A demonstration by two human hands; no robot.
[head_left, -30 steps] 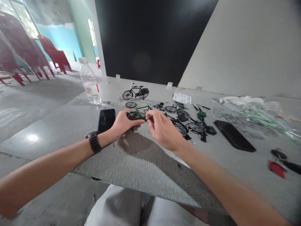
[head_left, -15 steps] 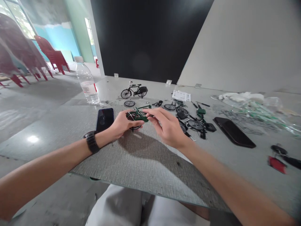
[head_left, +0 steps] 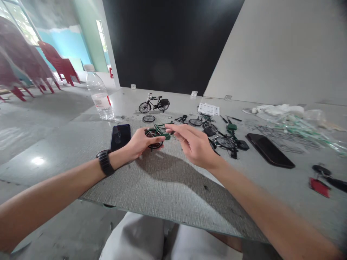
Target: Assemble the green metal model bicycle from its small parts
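**Left hand (head_left: 141, 142) grips a green miniature bicycle (head_left: 158, 133) while right fingers reach its frame**

The left fingers (head_left: 155, 147) curl around the near side of the green miniature bicycle, clamping it by its spoked rear wheel, with the thumb on top. The right thumb and forefinger (head_left: 173, 127) stretch left, apart from the other fingers, to the far end of the green frame; whether they grip it, I cannot tell. The right hand (head_left: 194, 145) hovers just beside the left, palm turned down and inward.

Both bare forearms angle in from the near corners, elbows out of view, and a black wristwatch (head_left: 105, 163) circles the left wrist. The hands sit over the far edge of a grey woven mat (head_left: 151, 184) on the table (head_left: 273, 187). A black smartphone (head_left: 120, 137) lies just left of the left hand. Loose black wheels (head_left: 225, 142) and small parts spread to the right, and a finished black model bicycle (head_left: 154, 104) stands upright beyond the hands.
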